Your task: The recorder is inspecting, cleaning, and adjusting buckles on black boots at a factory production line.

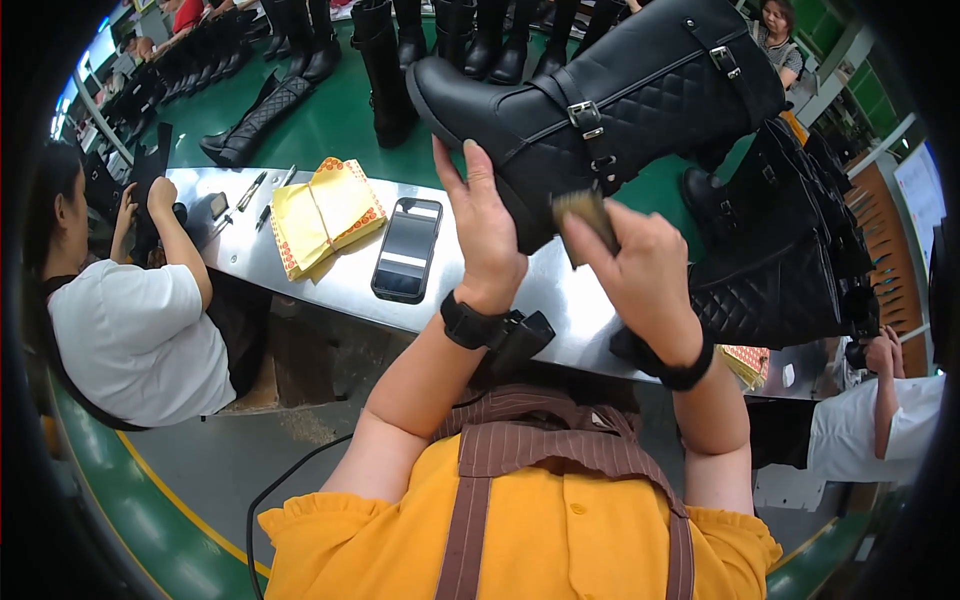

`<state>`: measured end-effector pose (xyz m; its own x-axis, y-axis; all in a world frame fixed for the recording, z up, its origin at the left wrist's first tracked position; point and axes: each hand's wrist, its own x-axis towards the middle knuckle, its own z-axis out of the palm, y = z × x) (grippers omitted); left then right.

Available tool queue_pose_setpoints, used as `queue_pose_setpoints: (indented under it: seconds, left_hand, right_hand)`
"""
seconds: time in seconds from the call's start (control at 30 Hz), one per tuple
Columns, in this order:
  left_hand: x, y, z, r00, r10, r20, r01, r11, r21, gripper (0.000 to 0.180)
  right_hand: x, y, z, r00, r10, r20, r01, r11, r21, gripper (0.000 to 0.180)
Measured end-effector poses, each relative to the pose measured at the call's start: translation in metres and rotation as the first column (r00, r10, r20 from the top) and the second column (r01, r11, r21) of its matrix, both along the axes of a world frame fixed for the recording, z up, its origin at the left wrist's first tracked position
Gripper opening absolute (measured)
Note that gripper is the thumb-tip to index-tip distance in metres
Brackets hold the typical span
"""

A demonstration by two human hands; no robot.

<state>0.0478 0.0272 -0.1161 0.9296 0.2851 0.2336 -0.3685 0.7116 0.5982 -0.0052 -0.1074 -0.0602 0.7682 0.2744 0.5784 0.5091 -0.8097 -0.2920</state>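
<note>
dark phone [407, 250] on metal ledge [580, 300], banded yellow papers [325, 215] beside it

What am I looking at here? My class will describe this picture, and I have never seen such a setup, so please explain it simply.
There is no robot: these are a person's own two bare hands. The single picture comes from a wide fisheye camera worn on the head, looking down, which is why straight edges bend. Left in the picture is the person's left.

The left hand holds a black boot from below, near its sole. The right hand grips a small brownish block by the heel; its exact kind is unclear.

On the metal strip along the table lie a phone and a tied yellow bundle. More boots are beyond.
</note>
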Motion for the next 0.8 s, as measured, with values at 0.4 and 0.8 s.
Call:
queue_pose_setpoints:
  seconds: [0.4, 0.8]
  left_hand:
    - [-0.009, -0.003, -0.024, 0.943, -0.241, -0.229, 0.222, 0.969, -0.107, 0.049]
    - [0.009, -0.056, -0.110, 0.449, -0.876, -0.176, 0.743, 0.475, -0.472, 0.061]
  right_hand:
    - [-0.035, -0.018, -0.008, 0.978, 0.197, 0.072, -0.195, 0.980, -0.028, 0.016]
    - [-0.085, -0.382, -0.144, 0.631, -0.763, -0.142, 0.772, 0.600, 0.208, 0.043]
